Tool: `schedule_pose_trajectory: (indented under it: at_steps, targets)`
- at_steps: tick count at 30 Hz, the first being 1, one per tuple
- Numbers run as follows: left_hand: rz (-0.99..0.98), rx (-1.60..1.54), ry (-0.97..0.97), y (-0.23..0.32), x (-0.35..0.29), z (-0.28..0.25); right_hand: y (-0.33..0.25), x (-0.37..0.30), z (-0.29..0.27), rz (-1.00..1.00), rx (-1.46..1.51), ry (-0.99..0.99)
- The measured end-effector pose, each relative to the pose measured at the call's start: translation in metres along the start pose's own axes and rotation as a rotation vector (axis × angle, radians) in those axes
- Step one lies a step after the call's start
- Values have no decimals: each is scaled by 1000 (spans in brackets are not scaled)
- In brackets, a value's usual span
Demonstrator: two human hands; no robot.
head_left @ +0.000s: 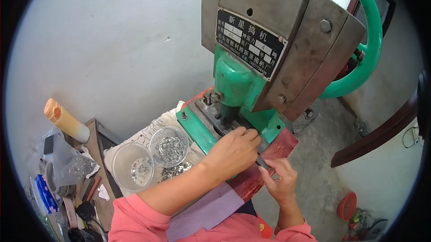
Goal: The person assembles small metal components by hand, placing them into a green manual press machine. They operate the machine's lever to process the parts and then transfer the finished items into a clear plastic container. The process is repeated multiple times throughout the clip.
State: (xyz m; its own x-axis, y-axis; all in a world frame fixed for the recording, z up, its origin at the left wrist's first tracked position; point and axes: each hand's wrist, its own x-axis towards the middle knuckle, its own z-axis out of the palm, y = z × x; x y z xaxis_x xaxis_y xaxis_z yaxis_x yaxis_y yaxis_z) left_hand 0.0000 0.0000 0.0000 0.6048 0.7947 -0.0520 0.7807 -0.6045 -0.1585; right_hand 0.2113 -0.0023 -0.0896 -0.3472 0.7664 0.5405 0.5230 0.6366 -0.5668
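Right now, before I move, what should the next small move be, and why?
I'd probably ease the left hand slightly back from the dark punch of the green press: its fingers sit close by, and what their tips touch is hidden. The right hand seems to pinch the dark strip, so it could likely steady that meanwhile.

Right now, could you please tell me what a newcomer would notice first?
The green and grey press towers at upper centre, its green wheel at right. Below, the left hand is at the base and the right hand pinches a thin strip. Two clear tubs of small metal pieces are left of them.
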Motion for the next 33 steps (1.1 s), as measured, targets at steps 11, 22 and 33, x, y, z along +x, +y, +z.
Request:
schedule_pose_trajectory:
  at_steps: [11,22,33]
  targets:
    - [-354,-89,520,34,-27,74,41,50,33,270,383,-89]
    - [-411,-240,586,43,-22,88,76,100,53,39,414,-468]
    - [-425,-311,631,45,-23,93,61,103,58,42,329,-475]
